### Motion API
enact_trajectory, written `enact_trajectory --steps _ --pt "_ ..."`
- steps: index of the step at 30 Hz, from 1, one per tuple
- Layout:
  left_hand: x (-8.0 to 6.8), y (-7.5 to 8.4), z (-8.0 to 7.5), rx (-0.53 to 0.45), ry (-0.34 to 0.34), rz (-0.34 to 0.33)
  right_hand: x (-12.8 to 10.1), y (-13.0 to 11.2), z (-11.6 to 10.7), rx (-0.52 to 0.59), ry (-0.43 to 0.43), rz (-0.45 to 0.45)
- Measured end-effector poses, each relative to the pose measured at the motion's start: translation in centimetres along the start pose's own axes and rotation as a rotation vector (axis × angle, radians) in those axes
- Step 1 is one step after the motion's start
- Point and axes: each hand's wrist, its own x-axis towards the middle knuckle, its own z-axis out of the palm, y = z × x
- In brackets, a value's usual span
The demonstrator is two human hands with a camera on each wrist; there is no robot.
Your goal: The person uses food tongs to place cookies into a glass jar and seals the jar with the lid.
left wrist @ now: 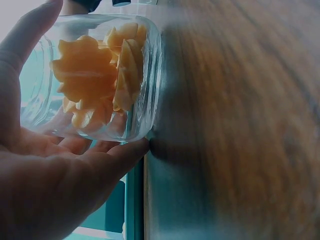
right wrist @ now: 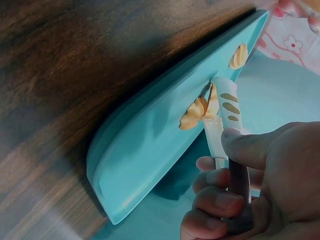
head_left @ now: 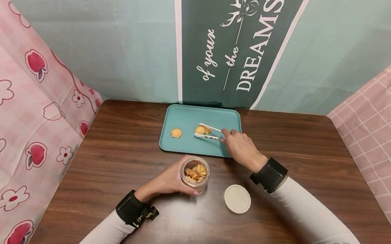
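Observation:
My left hand (head_left: pixel 171 178) grips a clear glass jar (head_left: pixel 195 175), its fingers and thumb around the side. Several piped butter cookies (left wrist: pixel 85 70) lie inside the jar, which stands on the table. My right hand (head_left: pixel 243 147) holds a pair of white tongs (right wrist: pixel 231 102) over the teal tray (head_left: pixel 182 117). Between or right beside the tong tips are cookies (head_left: pixel 203 130) near the tray's middle; whether the tips press on them I cannot tell. Another swirl cookie (head_left: pixel 176 133) sits apart at the tray's left.
A round cream lid (head_left: pixel 237 199) lies on the brown wooden table (head_left: pixel 128 131), right of the jar. Behind the tray hangs a green printed cloth (head_left: pixel 135 47). Pink patterned curtains (head_left: pixel 20 95) flank the table's left and right sides.

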Motion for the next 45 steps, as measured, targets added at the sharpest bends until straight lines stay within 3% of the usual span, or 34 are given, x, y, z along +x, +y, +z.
enact_trajectory --steps 30,45 --pt "0.1 -0.1 -0.1 -0.019 0.004 0.004 -1.0 -0.4 -0.7 0.005 0.022 -0.029" --pt "0.1 -0.2 0.0 -0.011 -0.004 -0.005 -2.3 -1.2 -1.4 0.013 0.085 -0.058"
